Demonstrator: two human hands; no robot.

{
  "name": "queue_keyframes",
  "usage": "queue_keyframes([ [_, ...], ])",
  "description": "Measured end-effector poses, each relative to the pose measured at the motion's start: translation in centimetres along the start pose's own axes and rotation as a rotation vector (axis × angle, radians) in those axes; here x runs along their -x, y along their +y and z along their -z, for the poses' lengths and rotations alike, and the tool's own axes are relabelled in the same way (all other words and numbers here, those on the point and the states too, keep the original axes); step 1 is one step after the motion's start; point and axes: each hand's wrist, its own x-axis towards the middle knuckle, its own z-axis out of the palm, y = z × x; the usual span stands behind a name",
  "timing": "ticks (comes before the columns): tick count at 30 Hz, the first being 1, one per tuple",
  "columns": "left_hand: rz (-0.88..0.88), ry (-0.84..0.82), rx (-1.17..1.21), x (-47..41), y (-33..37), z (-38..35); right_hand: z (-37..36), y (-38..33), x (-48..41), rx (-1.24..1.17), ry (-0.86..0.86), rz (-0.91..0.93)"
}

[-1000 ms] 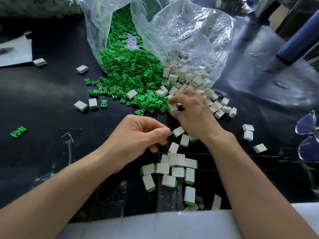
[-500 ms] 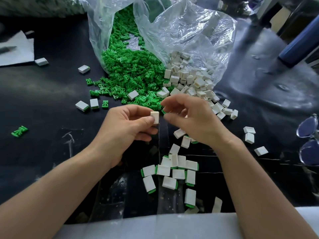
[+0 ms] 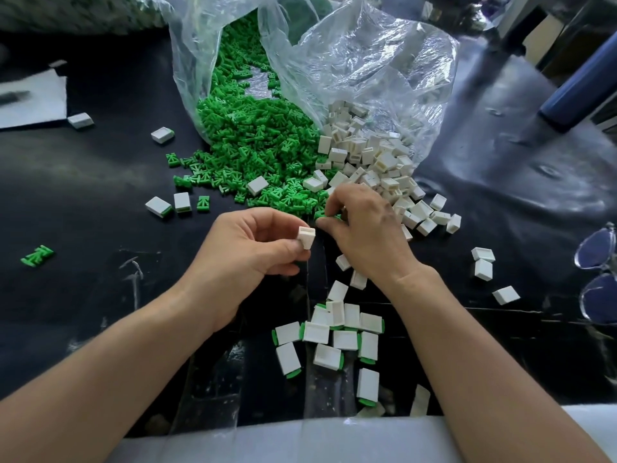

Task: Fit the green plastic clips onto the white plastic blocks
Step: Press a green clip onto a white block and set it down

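White block (image 3: pixel 306 237) pinched open-end-up in my left hand (image 3: pixel 248 250), right hand (image 3: pixel 362 228) closing on a green clip (image 3: pixel 320 213): a crooked clip may jam during insertion.

Black table (image 3: pixel 83 182) — loose green clips (image 3: pixel 253 162), white blocks (image 3: pixel 374 162), glasses (image 3: pixel 597 275).

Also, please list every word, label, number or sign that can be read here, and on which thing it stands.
None can be read.
White blocks: plain, only slots.
Block in the left hand: no marking.
Green clips: no text.
Bags: clear, unprinted.
White sheet: a dark blurred mark, not legible.
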Motion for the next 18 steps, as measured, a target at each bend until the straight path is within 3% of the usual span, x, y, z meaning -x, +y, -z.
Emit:
queue_keyframes([
  [4, -0.005, 0.037, 0.023, -0.2, 0.0, 0.1, 1.1, -0.1, 0.2, -0.270, 0.056, -0.067],
  [8, -0.036, 0.039, 0.011, -0.2, -0.1, 0.1, 2.1, -0.6, 0.6, -0.563, -0.038, -0.035],
  [13, -0.052, 0.030, 0.022, -0.3, -0.1, 0.2, 2.4, -1.0, 0.9, -0.581, -0.169, 0.056],
  [18, -0.043, 0.024, -0.001, -0.3, -0.2, 0.2, 2.3, -1.1, 1.0, -0.530, -0.168, 0.073],
])
